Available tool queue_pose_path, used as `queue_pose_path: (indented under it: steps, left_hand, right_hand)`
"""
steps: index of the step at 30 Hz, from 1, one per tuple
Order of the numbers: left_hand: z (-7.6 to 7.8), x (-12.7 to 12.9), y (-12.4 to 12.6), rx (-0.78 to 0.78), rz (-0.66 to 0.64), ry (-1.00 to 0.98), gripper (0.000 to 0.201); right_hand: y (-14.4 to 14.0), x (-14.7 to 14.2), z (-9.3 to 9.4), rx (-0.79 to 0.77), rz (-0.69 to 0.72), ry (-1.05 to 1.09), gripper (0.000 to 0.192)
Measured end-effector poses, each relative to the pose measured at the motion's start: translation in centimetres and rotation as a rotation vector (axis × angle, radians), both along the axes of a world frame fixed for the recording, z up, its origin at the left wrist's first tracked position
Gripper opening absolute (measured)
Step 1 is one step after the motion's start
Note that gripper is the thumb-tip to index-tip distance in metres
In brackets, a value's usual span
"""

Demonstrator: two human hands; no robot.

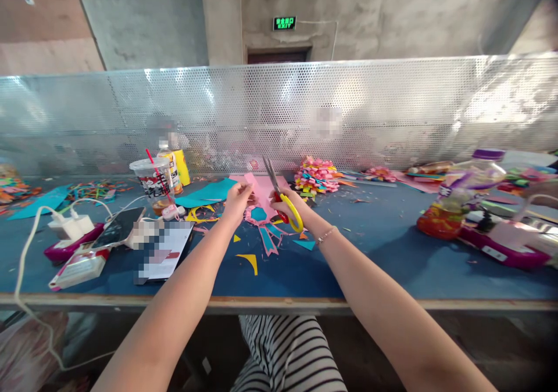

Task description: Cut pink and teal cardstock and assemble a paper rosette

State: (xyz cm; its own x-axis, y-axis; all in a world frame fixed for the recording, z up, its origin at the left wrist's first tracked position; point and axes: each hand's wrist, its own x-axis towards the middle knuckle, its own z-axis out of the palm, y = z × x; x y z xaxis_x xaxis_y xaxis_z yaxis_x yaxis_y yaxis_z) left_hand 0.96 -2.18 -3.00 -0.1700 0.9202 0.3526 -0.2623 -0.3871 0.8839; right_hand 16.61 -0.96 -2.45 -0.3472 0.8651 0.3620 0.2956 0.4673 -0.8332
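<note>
Blue table [375, 264], near edge: yellow scrap [249, 260]. Beyond it, left hand [238, 199] pinches pink paper [261, 189]; right hand [285, 205] fingers closed through yellow-handled scissors [281, 194], blades raised over that paper. Behind the paper: perforated metal screen [392, 107].

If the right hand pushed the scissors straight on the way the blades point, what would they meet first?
The right hand aims the scissors up and away, across the pink paper that the left hand holds. Beyond that sheet, probably the perforated metal screen, though depth is unclear.
</note>
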Motion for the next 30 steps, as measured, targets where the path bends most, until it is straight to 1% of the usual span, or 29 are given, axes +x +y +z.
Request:
queue_pose_path:
  steps: [2, 6, 9, 12, 15, 17, 21, 23, 27, 30]
  left_hand:
    - [-0.3, 0.1, 0.1, -0.037, -0.07, 0.068, 0.033]
    - [-1.2, 0.4, 0.3, -0.086, -0.206, 0.278, 0.031]
    - [-1.7, 0.6, 0.4, -0.088, -0.231, 0.371, 0.03]
    - [-1.7, 0.7, 0.4, -0.094, -0.226, 0.379, 0.031]
    - [-1.4, 0.7, 0.4, -0.082, -0.182, 0.335, 0.031]
    - [-1.1, 0.5, 0.4, -0.064, -0.122, 0.266, 0.029]
    - [-0.6, -0.2, 0.9, -0.027, 0.03, 0.026, 0.025]
    - [-0.5, -0.6, 1.1, 0.0, 0.069, -0.076, 0.026]
    - [-0.3, -0.9, 1.3, 0.044, 0.084, -0.166, 0.028]
    - [-0.2, -0.8, 1.2, 0.069, 0.085, -0.18, 0.027]
  right_hand:
    - [0.3, -0.1, -0.2, 0.004, -0.025, 0.054, 0.023]
    - [0.8, 0.1, -0.4, 0.029, -0.053, 0.101, 0.026]
    - [0.9, 0.2, -0.3, 0.054, -0.013, 0.125, 0.027]
    - [0.7, 0.3, -0.3, 0.088, -0.008, 0.124, 0.026]
    - [0.6, 0.4, -0.2, 0.159, -0.061, 0.079, 0.025]
    - [0.7, 0.4, -0.3, 0.206, -0.111, 0.007, 0.026]
    - [0.9, 0.6, -0.6, 0.245, -0.213, -0.208, 0.027]
    - [0.8, 0.6, -0.7, 0.253, -0.24, -0.319, 0.026]
    - [0.2, 0.5, -0.7, 0.27, -0.192, -0.48, 0.025]
    - [-0.2, 0.5, -0.7, 0.299, -0.115, -0.513, 0.027]
